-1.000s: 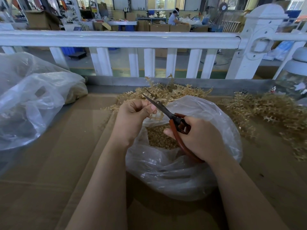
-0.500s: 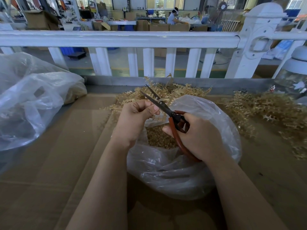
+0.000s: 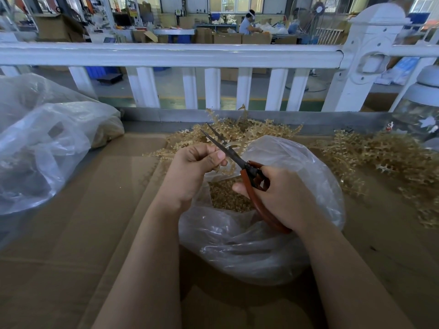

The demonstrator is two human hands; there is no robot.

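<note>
Your left hand pinches the thin golden plastic sprig above the clear plastic bag at the middle of the table, so the parted blades of the red-handled steel scissors gripped in your right hand may nick its fingertips.

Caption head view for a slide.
Right hand holds open red-handled scissors beside a beige sprig pinched in the left hand, over an open plastic bag.

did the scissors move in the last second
Yes, slightly: the scissors have opened, one tip swinging toward the white railing; they stay over the clear bag.
</note>
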